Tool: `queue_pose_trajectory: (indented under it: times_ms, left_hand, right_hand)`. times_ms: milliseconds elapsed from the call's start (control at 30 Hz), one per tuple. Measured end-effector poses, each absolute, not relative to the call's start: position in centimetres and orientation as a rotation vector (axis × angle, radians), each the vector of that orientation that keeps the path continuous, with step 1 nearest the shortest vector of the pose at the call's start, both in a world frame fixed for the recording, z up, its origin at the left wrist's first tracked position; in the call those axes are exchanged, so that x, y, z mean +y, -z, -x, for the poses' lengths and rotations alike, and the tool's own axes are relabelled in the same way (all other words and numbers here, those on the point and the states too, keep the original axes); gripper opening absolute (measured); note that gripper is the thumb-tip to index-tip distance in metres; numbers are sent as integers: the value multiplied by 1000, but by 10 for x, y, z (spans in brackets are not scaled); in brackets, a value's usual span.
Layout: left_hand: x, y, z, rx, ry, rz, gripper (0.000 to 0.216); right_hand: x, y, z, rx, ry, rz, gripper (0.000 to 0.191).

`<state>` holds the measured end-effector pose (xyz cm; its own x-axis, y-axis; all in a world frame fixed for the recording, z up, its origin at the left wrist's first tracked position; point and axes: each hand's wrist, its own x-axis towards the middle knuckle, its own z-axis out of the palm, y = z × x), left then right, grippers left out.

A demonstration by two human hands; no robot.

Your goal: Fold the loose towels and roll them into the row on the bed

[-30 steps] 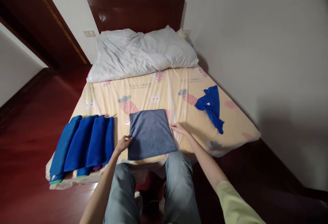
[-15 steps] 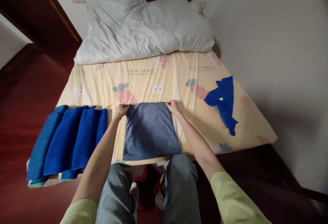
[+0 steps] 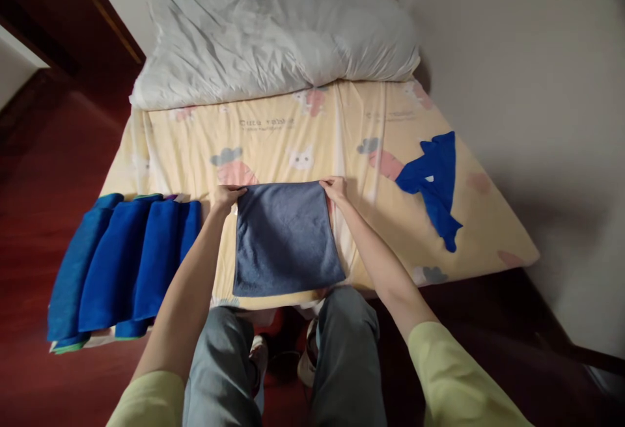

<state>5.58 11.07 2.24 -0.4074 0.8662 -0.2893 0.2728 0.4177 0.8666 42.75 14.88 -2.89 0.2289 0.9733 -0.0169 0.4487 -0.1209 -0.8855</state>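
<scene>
A grey-blue towel [image 3: 288,241] lies spread nearly flat on the bed, close to its front edge. My left hand [image 3: 227,197] pinches the towel's far left corner between thumb and fingers. At the far right corner, my right hand [image 3: 334,189] grips the cloth the same way, so the far edge is drawn straight between both hands. To the left lies a row of several rolled or folded blue cloths [image 3: 114,264], some with green edges. Off to the right is a crumpled bright blue cloth [image 3: 434,186] with a small white tag.
The bed's yellow sheet [image 3: 273,147] carries rabbit and carrot prints. A bulky white quilt [image 3: 278,30] is heaped across the head end. A wall [image 3: 527,88] stands close on the right, and dark red floor [image 3: 29,219] shows on the left.
Both hands still hold the towel's far corners; the towel's far edge looks slightly wider and straighter. The camera view has tilted down and shifted slightly. The other cloths stay put.
</scene>
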Motion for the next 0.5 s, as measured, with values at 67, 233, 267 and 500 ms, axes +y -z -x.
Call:
queue_pose_trajectory:
  times_ms: [67, 233, 267, 500]
  left_hand:
    - [109, -23, -61, 1998, -983, -1071, 31]
    - [78, -24, -91, 2157, -984, -1804, 47]
    - [69, -20, -97, 2068, -913, -2003, 50]
    - [48, 15, -105, 1800, -564, -2266, 64]
  right_hand:
    - [148, 27, -420, -1368, -780, 1703, 10]
    - [116, 14, -396, -1678, -386, 1670, 35]
    - [104, 13, -391, -1803, -325, 1624, 41]
    - [59, 23, -384, -2317, -271, 1553, 59]
